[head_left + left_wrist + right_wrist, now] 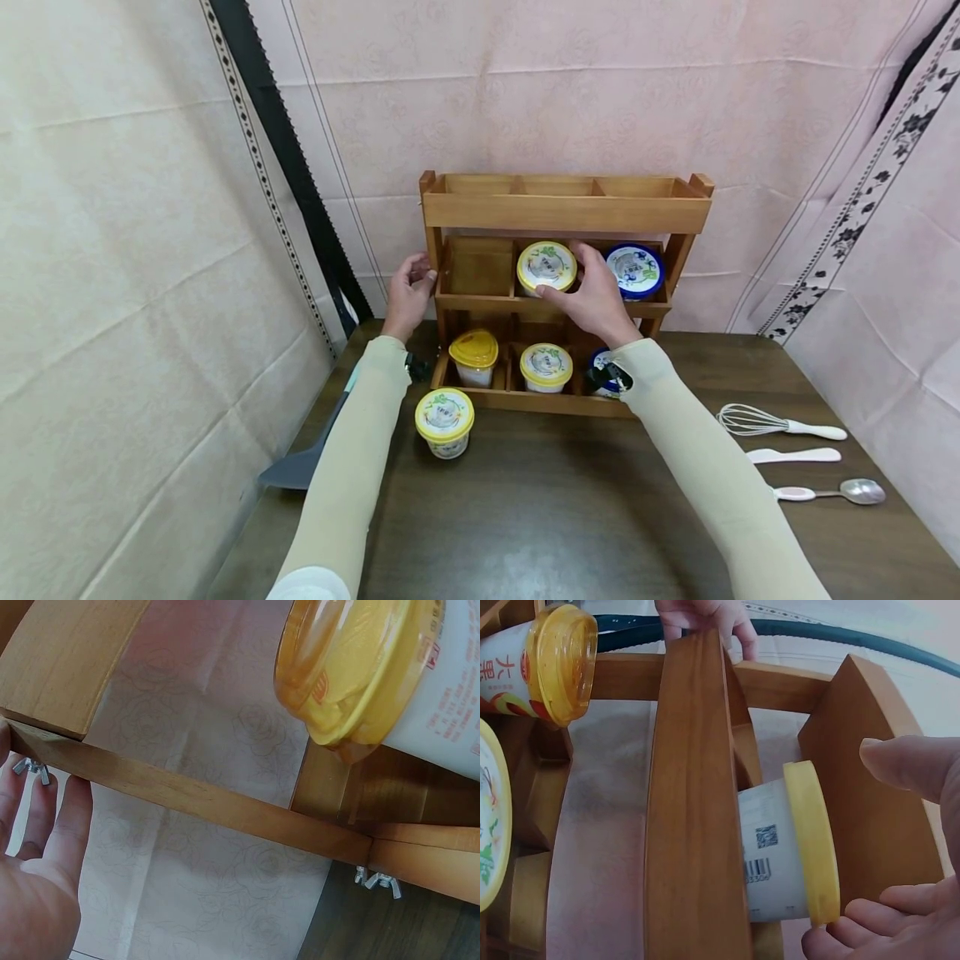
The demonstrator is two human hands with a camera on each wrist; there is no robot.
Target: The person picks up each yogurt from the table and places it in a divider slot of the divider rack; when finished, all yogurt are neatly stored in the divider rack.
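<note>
A wooden rack (566,214) with three tiers stands at the back of the table. My left hand (408,298) is at its left side, with fingertips against the side post (187,784) beside a wing nut. In the rack's middle tier, a yellow-lidded tub (547,266) sits in the centre compartment, tilted toward me. Around that tub is my right hand (592,300); the right wrist view has its fingers right at the lid's edge and the thumb (907,765) spread away. A blue-lidded tub (635,272) sits to the right in that tier.
The bottom tier holds a tub with a domed yellow lid (474,348), a flat yellow-lidded tub (546,367) and a partly hidden blue-lidded tub (602,362). Another yellow-lidded tub (445,423) stands on the table. A whisk (772,422), knife (795,456) and spoon (858,492) lie right; a grey spatula (294,468) left.
</note>
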